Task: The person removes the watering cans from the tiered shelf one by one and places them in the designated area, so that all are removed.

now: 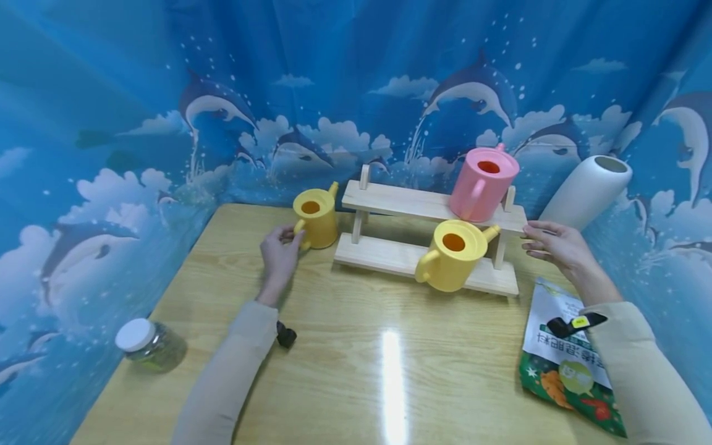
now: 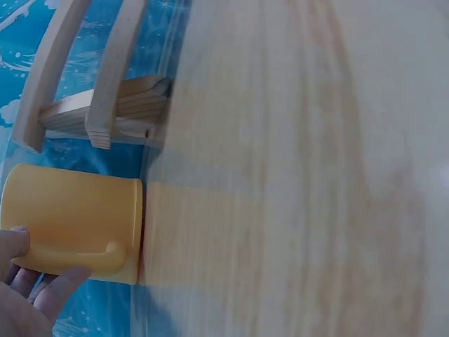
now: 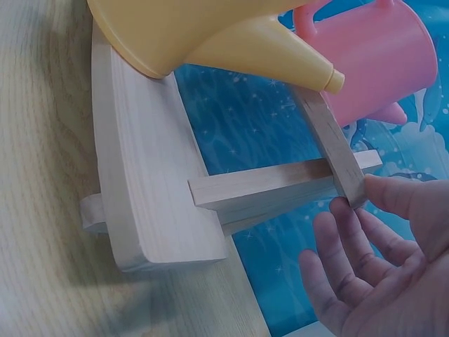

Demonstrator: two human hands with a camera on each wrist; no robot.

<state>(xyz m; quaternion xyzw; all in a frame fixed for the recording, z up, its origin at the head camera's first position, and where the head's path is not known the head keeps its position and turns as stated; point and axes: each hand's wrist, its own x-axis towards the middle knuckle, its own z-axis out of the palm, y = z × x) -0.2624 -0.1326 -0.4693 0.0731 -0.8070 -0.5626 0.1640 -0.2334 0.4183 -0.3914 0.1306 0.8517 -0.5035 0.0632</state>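
At the left end of a two-tier wooden shelf (image 1: 384, 254), my left hand (image 1: 280, 256) holds the handle of a yellow watering can (image 1: 324, 230) that stands upright on the table. The left wrist view has thumb and fingertips around that can's handle (image 2: 77, 260). My right hand (image 1: 562, 247) pinches the right end of the shelf's upper board between thumb and index finger, its other fingers loosely bent, as the right wrist view shows. A second yellow watering can (image 1: 452, 262) sits on the lower board, spout to the right. On the upper board is a pink watering can (image 1: 479, 191).
Behind my right hand a white vase (image 1: 584, 191) leans to the right. A printed fertilizer bag (image 1: 562, 358) lies partly under the right forearm. A clear jar with a white lid (image 1: 150, 346) stands at the table's left edge. Blue dolphin-print curtain (image 1: 345, 74) surrounds the table.
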